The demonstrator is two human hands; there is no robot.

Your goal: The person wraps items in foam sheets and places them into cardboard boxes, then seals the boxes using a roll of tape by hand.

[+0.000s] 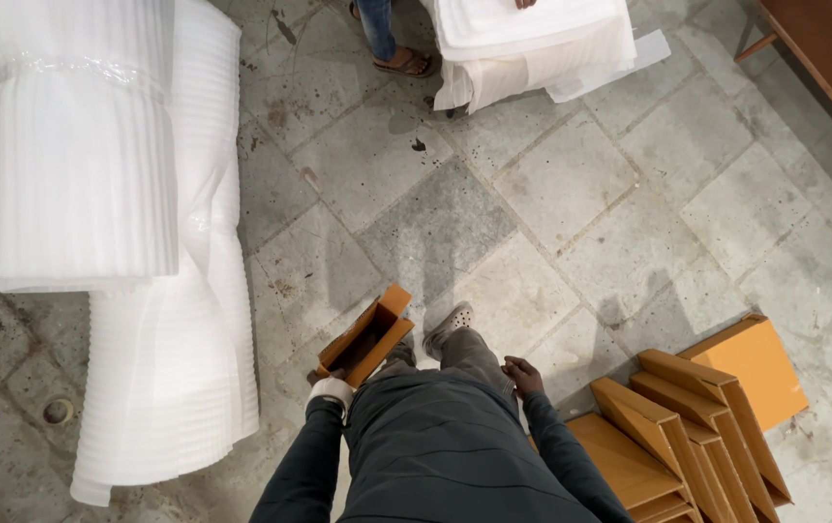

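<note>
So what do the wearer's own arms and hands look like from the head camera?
Both arms are in long dark grey sleeves that reach the wrists, plain, with no markings visible. The left hand wears something whitish, apparently a light glove or wrap. The right hand is bare, with no glove; no watch or ring can be made out at this size.

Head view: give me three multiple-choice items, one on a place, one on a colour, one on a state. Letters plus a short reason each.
1. Where is the stack of wooden pieces?
A. lower right, on the floor
B. on the foam roll
C. top left

2. What colour is the foam roll?
A. blue
B. white
C. black

3. What is the left hand doing?
A. hanging empty
B. holding a wooden box
C. touching the foam

Key: 1 A, the pieces lie on the tiles beside the person's right side. 2 B, the ribbed sheet is white. 3 B, the fingers grip the box's lower end, while the right hand is empty.
</note>
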